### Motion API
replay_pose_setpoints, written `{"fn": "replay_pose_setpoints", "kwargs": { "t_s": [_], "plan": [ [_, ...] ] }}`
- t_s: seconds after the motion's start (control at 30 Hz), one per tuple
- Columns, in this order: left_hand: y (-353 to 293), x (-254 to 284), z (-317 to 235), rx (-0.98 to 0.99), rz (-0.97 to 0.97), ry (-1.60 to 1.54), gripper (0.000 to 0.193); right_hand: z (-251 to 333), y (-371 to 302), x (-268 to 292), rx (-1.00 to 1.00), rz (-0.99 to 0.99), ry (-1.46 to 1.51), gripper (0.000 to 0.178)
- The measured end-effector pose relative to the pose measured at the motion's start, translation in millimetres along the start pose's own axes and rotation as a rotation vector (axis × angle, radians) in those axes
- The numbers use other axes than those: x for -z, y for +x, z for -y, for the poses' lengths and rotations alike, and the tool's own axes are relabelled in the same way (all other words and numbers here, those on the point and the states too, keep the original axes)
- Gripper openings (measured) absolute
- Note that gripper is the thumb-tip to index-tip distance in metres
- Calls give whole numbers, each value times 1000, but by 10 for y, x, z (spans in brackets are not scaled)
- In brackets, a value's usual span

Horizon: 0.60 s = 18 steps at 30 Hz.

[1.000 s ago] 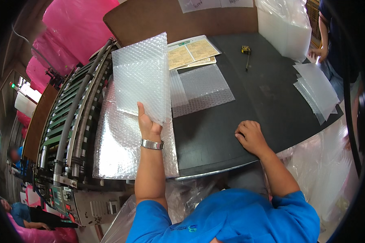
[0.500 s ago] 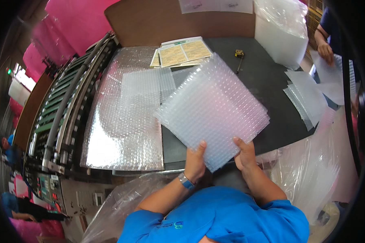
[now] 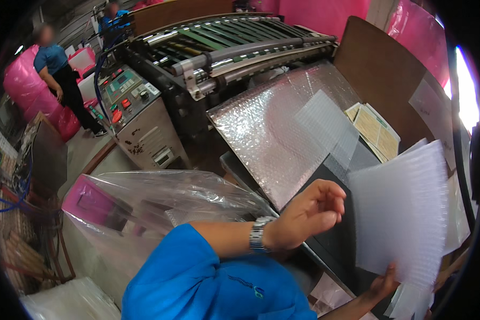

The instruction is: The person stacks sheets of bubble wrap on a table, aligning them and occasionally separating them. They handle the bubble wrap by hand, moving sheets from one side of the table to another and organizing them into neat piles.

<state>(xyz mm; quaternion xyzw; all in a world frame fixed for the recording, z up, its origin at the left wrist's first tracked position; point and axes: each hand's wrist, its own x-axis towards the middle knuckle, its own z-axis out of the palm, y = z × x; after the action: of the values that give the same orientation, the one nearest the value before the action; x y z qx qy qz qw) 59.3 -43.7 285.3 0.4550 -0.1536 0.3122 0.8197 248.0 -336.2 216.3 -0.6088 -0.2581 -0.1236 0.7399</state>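
Right hand (image 3: 385,284) pinching translucent white bubble-wrap sheet (image 3: 402,210) at its lower edge; left hand (image 3: 306,213), earlier gripping it, now loosely curled, empty.

A large grey conveyor machine with green rollers (image 3: 234,42) fills the middle of the room. Against its left side stands its control panel with red buttons (image 3: 124,88). Pink plastic rolls (image 3: 29,96) stand left of it on the grey floor (image 3: 85,154). Bright daylight (image 3: 466,90) glares far right of it, beyond a brown board (image 3: 389,69).
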Motion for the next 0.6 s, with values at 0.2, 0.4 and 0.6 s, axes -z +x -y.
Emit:
{"fn": "replay_pose_setpoints", "kwargs": {
  "t_s": [0.2, 0.4, 0.6],
  "plan": [
    [137, -439, -792, -820, 529, -74, 26, -447, -435, -593, -299, -86, 71, 57],
    [192, -695, -704, -1137, 293, 1, 22, -527, -350, -446, -301, -135, 28, 54],
    [330, -596, -861, -1064, 553, 135, 14, -544, -391, -461, -174, 11, -161, 53]
  ]
}}
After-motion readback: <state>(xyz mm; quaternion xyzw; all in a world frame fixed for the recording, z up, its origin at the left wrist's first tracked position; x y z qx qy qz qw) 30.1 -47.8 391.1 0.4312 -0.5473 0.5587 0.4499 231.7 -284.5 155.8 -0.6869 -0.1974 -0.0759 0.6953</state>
